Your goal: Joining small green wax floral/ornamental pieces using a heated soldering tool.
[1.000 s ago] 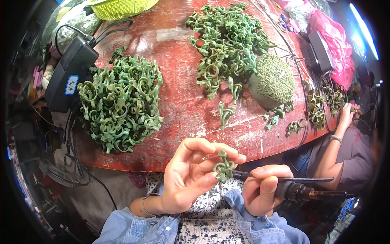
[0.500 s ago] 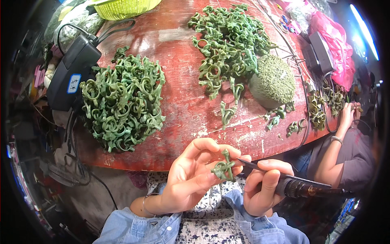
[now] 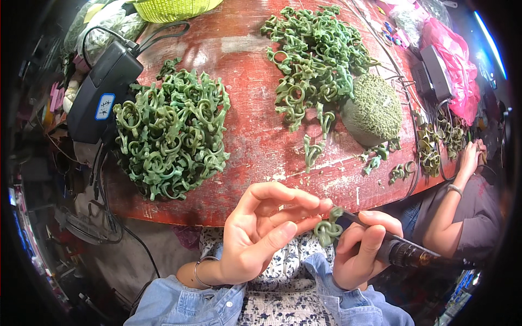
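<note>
In my right hand (image 3: pixel 359 250) is a slim dark pointed tool (image 3: pixel 394 237), its tip reaching left. A green ring-shaped piece with a short stem (image 3: pixel 328 232) hangs at this tip, slightly blurred. My left hand (image 3: pixel 266 233) is beside it with fingers apart and the thumb away from the piece. The fingertips are very near its top; whether they touch it I cannot tell. A black ribbed cylinder (image 3: pixel 402 253) runs along under the tool; how they join is hidden. Piles of similar green rings lie on the red table (image 3: pixel 250 125): a left pile (image 3: pixel 171 136) and a back pile (image 3: pixel 318 54).
A rough-topped green block (image 3: pixel 375 108) stands right of the back pile, with loose rings (image 3: pixel 402 171) nearby. A black device with cables (image 3: pixel 103 87) is at the left and a yellow basket (image 3: pixel 174 8) at the back. Another person's arm (image 3: pixel 457 190) is at the right edge.
The green ring has moved right, away from my left thumb, and now hangs at the tool's tip. My left fingers have spread apart. The whole view has shifted slightly.
</note>
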### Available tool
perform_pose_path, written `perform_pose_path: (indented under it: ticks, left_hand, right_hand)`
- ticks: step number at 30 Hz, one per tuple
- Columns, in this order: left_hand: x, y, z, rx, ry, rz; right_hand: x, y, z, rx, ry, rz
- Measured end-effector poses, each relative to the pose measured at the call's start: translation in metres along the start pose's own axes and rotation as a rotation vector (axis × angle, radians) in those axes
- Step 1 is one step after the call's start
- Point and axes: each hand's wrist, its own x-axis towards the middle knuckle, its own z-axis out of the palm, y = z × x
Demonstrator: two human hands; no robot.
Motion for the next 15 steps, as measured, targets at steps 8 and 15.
perform_pose_path:
  ticks: [8, 15]
  left_hand:
    - [0.026, -0.039, -0.006, 0.158, 0.075, 0.170]
    - [0.031, -0.034, -0.012, 0.317, 0.087, 0.242]
  right_hand:
    - [0.012, 0.051, 0.018, 0.280, -0.135, 0.017]
    - [0.034, 0.042, 0.023, 0.567, -0.167, 0.283]
